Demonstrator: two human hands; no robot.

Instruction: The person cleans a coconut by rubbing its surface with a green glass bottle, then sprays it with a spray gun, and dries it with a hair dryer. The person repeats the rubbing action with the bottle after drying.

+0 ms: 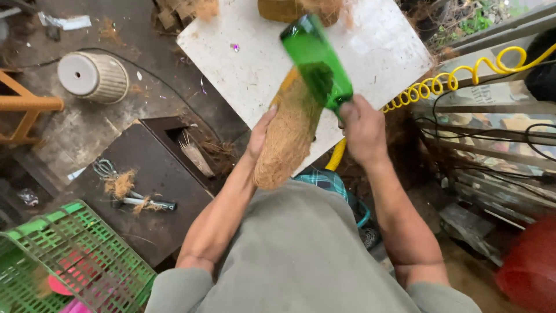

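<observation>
The right hand (364, 130) is closed in a fist around the neck of a green glass bottle (317, 61), which points up and away from the person, base end farthest out, blurred. The left hand (259, 134) lies with fingers extended and fairly flat against the left side of a long brown bundle of coconut-husk fibre (288, 139); it steadies the bundle rather than wrapping around it, and how far the fingers curl behind cannot be seen. The bottle's lower body overlaps the upper end of the fibre bundle, touching or just in front of it. Both sit above the near edge of a white, speckled flat board serving as a desk (243, 64).

At the far edge of the desk lies another clump of brown fibre (298, 8). To the right, a yellow coiled hose (457, 75) runs along grey metal rails (492, 116), and a red rounded plastic container (530, 266) sits at the lower right. To the left, a dark brown flat surface (156, 214) carries metal scissors (105, 168) and a small tuft of fibre (120, 184). A green plastic lattice crate (69, 261) stands at the lower left, a beige ribbed pot (95, 76) lies on its side on the floor further up, and an orange wooden frame (26, 107) shows at the left edge.
</observation>
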